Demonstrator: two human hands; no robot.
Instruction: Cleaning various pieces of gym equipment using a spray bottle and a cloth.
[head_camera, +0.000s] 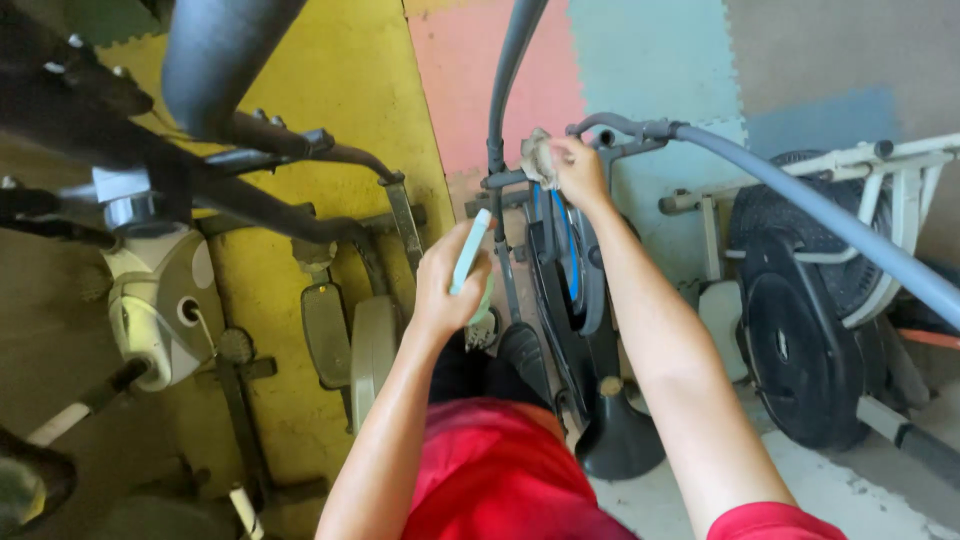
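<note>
While right hand (578, 170) clutches cloth (538, 157), left hand (445, 285) fingers grip bottle (470, 252) upright, slightly tilted.

The right hand (578, 170) presses a soft, crumpled cloth (538, 157) of pale, matt fabric against the grey, smooth painted metal frame (610, 125) of the exercise bike, whose long handlebar (820, 215) looks covered in matt grey foam or rubber. The left hand (448, 285) grips a pale green spray bottle (470, 252) of smooth, slightly glossy plastic. Under the machines lie matt foam floor mats (650, 60) in yellow, pink and blue with a fine rough grain, and at the right the black weight plates (795, 355) look dull and rubbery on a white painted metal rack (880, 160).
</note>
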